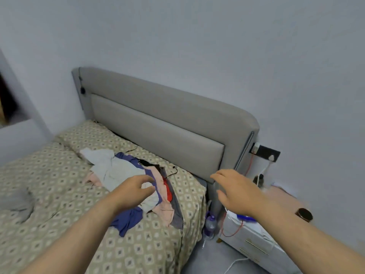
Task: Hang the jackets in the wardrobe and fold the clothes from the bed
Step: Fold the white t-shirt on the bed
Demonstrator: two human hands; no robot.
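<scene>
1. Clothes [118,171] lie heaped on the bed [49,171] near the headboard [158,123], loose and unfolded (no wardrobe shows).
2. Left hand [132,188] hovers over the heap, fingers loosely curled round nothing, likely choosing a top garment.
3. Right hand [237,192] hangs spread and empty, well apart from the left, past the bed's edge above the nightstand [252,240], probably ready to help lift.

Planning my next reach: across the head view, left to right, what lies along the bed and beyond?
Grey cloth → clothes pile → bottle → white drawers → dark container.
</scene>
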